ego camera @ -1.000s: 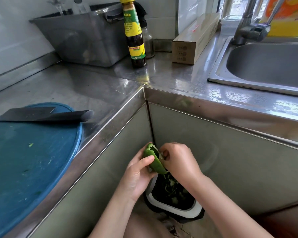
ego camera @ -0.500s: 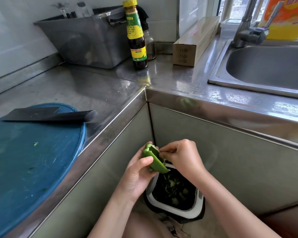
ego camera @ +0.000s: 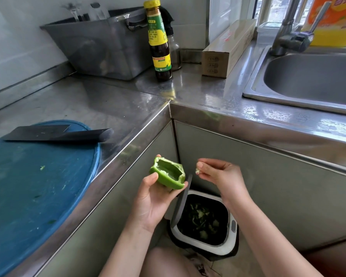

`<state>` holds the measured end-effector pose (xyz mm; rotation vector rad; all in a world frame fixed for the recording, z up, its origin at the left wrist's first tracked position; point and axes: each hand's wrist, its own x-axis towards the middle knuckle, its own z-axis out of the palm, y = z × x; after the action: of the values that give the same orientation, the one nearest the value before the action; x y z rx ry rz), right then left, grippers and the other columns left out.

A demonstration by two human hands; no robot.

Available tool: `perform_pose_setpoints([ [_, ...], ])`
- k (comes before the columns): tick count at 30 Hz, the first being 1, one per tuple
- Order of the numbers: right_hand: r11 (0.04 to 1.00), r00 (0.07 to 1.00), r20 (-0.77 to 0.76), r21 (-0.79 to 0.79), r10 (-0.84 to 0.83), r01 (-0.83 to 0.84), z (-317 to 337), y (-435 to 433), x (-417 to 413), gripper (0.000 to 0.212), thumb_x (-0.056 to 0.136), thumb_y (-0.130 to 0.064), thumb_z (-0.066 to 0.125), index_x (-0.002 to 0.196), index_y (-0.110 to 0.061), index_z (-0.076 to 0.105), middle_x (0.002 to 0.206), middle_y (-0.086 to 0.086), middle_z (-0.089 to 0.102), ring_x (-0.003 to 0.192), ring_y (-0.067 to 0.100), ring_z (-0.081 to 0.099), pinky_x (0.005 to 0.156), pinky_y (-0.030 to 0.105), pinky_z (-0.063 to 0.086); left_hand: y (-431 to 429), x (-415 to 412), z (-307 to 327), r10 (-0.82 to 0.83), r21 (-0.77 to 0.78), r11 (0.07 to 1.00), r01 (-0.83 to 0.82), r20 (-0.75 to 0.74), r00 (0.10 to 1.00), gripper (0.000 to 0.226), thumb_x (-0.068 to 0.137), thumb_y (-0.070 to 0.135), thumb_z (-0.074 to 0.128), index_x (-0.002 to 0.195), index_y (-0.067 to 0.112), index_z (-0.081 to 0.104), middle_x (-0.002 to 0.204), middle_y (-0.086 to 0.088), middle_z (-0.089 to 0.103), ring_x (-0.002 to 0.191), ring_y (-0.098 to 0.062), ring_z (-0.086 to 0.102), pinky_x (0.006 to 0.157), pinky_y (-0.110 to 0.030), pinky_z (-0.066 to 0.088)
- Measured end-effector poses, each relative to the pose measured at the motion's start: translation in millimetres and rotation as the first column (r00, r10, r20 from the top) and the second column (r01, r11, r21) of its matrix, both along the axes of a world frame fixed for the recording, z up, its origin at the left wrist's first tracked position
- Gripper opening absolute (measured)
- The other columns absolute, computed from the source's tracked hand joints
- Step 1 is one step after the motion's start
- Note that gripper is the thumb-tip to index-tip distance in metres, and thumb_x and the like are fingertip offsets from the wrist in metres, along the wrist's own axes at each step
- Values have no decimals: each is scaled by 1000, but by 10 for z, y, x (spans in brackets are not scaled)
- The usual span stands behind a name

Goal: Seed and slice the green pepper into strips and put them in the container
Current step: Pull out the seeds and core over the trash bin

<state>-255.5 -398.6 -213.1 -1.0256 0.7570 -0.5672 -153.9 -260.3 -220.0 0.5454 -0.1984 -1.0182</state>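
Note:
My left hand (ego camera: 151, 200) grips a hollowed piece of green pepper (ego camera: 168, 173), its pale inside turned up toward me, held in front of the counter edge. My right hand (ego camera: 220, 172) is a short way to the right of the pepper and pinches a small pale bit of pith or seeds (ego camera: 197, 170) between thumb and fingertips. Both hands hover above an open waste bin (ego camera: 233, 236) on the floor that holds green scraps. A dark cleaver (ego camera: 54, 132) lies on the round blue cutting board (ego camera: 28, 188) at the left.
A grey plastic tub (ego camera: 100, 47) stands at the back of the steel counter (ego camera: 108, 100), with a sauce bottle (ego camera: 160, 43) and a cardboard box (ego camera: 226, 50) beside it. The sink (ego camera: 308, 80) and tap (ego camera: 288, 33) are at the right. Cabinet fronts rise behind the bin.
My right hand has pulled out of the pepper and moved right with a pale bit pinched. My left hand has lifted and turned the pepper so its inside faces up.

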Motion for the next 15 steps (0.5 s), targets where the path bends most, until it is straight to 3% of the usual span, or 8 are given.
perform_pose_setpoints([
  [3, 981, 990, -142, -195, -2, -26, -78, -26, 19, 5, 81, -16, 71, 84, -14, 75, 72, 0, 74, 71, 12, 69, 69, 20, 56, 57, 38, -21, -41, 17, 999, 40, 45, 998, 78, 45, 14, 90, 118, 28, 63, 119, -13, 63, 109, -32, 62, 95, -61, 41],
  [5, 921, 966, -259, -378, -5, -96, -106, -26, 34, 7, 81, -20, 73, 86, -18, 76, 79, -9, 73, 76, 2, 67, 71, 9, 49, 69, 43, -33, -62, 17, 998, 61, 72, 995, 82, 47, 9, 88, 122, 28, 60, 124, -14, 60, 111, -33, 60, 95, -57, 44],
  [7, 862, 949, -315, -486, -23, -140, -107, -28, 40, 7, 78, -18, 75, 84, -18, 77, 80, -12, 70, 76, -6, 63, 64, -1, 42, 70, 49, -48, -66, 10, 998, 65, 87, 994, 79, 48, 4, 85, 120, 27, 61, 124, -16, 59, 111, -35, 59, 89, -53, 50],
  [9, 828, 946, -321, -541, -43, -146, -94, -29, 34, 4, 74, -16, 78, 77, -17, 77, 77, -11, 69, 73, -5, 62, 61, -1, 41, 80, 60, -69, -60, 0, 998, 61, 106, 993, 76, 48, 1, 82, 118, 26, 62, 124, -15, 59, 111, -36, 59, 88, -52, 51],
  [11, 775, 948, -312, -614, -65, -149, -58, -8, 28, 2, 75, -19, 78, 75, -18, 76, 74, -9, 70, 71, -4, 62, 61, 2, 42, 97, 74, -89, -65, -16, 998, 67, 118, 991, 76, 49, 1, 81, 118, 25, 62, 124, -13, 60, 113, -35, 58, 97, -53, 45],
  [15, 551, 981, -196, -819, -9, -159, 52, 57, -3, 7, 80, -16, 74, 86, -17, 76, 78, -5, 67, 72, 1, 61, 65, 6, 43, 125, 88, -83, -95, -30, 995, 99, 118, 989, 79, 51, 1, 80, 123, 24, 58, 124, -12, 59, 114, -32, 58, 100, -48, 40],
])
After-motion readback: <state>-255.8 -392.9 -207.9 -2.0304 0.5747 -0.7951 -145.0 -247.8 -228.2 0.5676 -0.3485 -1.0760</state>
